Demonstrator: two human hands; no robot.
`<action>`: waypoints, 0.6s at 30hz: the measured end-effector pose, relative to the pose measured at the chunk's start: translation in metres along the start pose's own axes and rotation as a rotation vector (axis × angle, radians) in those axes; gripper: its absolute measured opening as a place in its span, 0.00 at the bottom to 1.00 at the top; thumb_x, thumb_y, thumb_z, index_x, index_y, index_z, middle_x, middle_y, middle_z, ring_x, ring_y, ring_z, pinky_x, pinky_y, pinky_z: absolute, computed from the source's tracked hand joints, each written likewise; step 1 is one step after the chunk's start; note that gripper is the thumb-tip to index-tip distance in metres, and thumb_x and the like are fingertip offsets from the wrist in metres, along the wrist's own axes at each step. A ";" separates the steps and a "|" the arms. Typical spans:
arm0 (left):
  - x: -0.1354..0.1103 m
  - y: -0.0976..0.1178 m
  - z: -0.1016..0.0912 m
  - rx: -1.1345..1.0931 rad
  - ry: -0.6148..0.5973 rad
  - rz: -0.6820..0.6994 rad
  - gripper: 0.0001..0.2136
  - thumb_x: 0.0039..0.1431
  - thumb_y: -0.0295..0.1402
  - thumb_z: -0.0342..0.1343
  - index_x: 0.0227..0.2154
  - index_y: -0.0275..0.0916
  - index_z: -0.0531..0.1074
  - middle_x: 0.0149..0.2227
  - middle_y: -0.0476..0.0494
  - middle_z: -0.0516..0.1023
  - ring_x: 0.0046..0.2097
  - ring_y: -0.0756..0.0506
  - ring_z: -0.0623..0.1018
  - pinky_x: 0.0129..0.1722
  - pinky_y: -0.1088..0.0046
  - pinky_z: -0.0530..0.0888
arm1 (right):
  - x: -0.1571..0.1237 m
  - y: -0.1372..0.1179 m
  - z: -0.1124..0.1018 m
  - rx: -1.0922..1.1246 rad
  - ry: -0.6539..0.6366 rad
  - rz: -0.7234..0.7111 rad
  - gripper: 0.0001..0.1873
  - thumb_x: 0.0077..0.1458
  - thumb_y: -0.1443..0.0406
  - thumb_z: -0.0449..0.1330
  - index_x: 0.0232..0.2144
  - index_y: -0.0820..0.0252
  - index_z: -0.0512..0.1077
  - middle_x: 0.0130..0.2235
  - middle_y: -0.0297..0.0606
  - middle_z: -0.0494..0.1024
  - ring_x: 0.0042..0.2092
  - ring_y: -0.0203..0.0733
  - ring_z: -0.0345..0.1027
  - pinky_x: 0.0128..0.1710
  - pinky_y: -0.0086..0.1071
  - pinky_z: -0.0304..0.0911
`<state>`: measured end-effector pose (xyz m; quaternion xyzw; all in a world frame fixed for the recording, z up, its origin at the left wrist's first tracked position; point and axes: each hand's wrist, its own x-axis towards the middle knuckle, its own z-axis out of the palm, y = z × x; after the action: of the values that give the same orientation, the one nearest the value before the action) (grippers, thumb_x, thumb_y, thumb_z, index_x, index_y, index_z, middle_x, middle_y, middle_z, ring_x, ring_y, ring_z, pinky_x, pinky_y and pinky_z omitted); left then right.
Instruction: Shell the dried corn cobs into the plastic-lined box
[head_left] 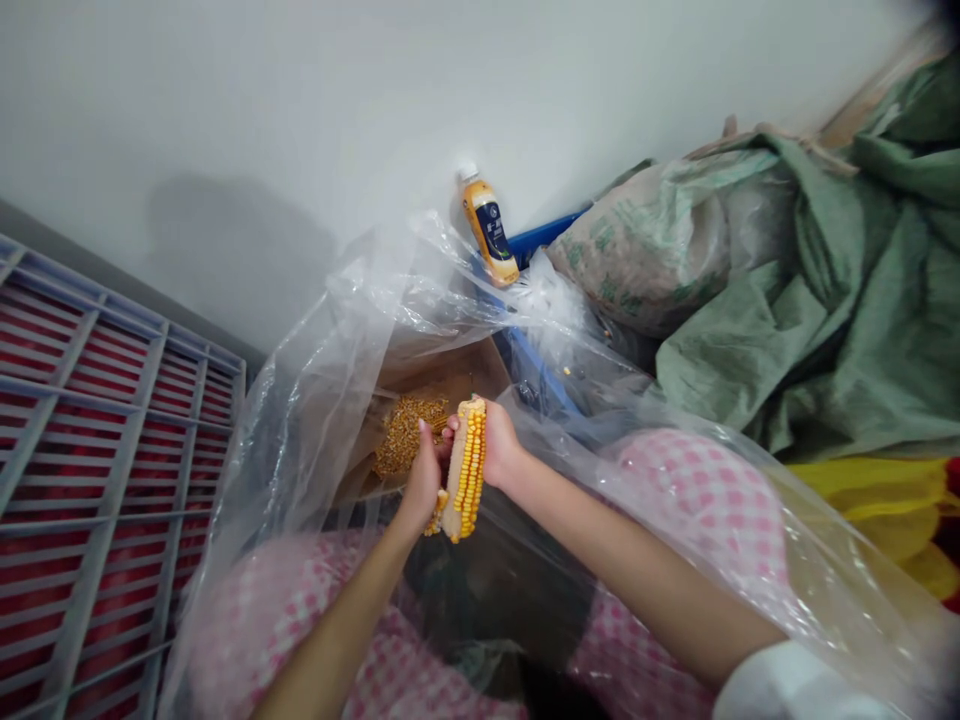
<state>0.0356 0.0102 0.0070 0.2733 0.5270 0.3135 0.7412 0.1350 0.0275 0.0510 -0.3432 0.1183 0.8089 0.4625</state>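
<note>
My right hand (500,440) is wrapped round an ear of corn (469,470), held nearly upright in front of me. Yellow kernels still cover its right side, while a pale strip of bare cob shows on its left. Close against that bare side is my left hand (424,475), its thumb up and its fingers mostly hidden. A second piece of corn cob (435,515) pokes out below the left palm; the rest of it is out of sight. Loose corn kernels (409,432) lie heaped beneath and beyond both hands, inside a cardboard box (491,368).
Clear plastic sheeting (300,400) surrounds the box and drapes over my knees. A drink bottle (489,228) leans against the wall at the back, beside a blue crate edge (547,232). At left stands a slatted crate (105,480); filled sacks (637,250) and green cloth (810,300) crowd the right.
</note>
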 end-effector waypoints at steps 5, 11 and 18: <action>-0.003 0.005 0.004 -0.073 0.008 -0.060 0.31 0.53 0.55 0.36 0.38 0.34 0.73 0.30 0.41 0.78 0.36 0.44 0.77 0.37 0.71 0.70 | -0.002 -0.003 0.000 -0.010 -0.048 0.034 0.20 0.54 0.60 0.39 0.15 0.59 0.56 0.12 0.31 0.61 0.17 0.33 0.58 0.20 0.27 0.57; -0.004 0.003 0.006 -0.112 -0.002 -0.069 0.29 0.56 0.52 0.34 0.43 0.35 0.71 0.33 0.41 0.78 0.39 0.44 0.76 0.41 0.70 0.69 | 0.003 -0.003 -0.002 -0.031 -0.067 0.022 0.20 0.54 0.61 0.39 0.15 0.60 0.56 0.13 0.31 0.61 0.16 0.33 0.56 0.18 0.25 0.54; -0.007 0.001 0.011 -0.104 0.003 -0.049 0.27 0.57 0.50 0.35 0.43 0.36 0.71 0.34 0.43 0.78 0.41 0.45 0.75 0.44 0.70 0.68 | 0.005 -0.003 -0.003 -0.052 -0.022 -0.001 0.19 0.54 0.61 0.40 0.15 0.60 0.57 0.13 0.31 0.62 0.16 0.32 0.56 0.19 0.25 0.55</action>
<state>0.0441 0.0046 0.0148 0.2209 0.5175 0.3223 0.7612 0.1374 0.0314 0.0460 -0.3463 0.0920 0.8152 0.4549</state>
